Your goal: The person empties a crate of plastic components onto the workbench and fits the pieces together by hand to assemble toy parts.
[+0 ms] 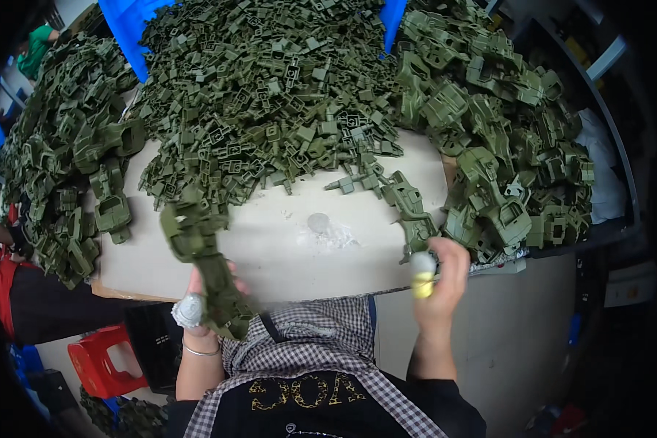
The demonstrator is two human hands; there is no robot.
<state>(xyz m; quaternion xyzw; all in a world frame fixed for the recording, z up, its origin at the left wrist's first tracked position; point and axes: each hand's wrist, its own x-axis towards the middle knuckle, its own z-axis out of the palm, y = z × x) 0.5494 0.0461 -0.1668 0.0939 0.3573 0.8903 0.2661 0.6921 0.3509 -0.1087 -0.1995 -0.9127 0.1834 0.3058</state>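
My left hand grips a long olive-green plastic toy part and holds it up over the near edge of the white board. The thumb is wrapped in grey tape. My right hand is closed around a small tool with a yellow handle and a whitish tip. It is next to a green part lying at the right of the board. A big heap of small green pieces fills the far side of the board.
Heaps of larger green parts lie to the left and to the right. A blue bin shows behind the middle heap. White dust marks the board. A red stool stands at lower left. A person's dark sleeve is at the left.
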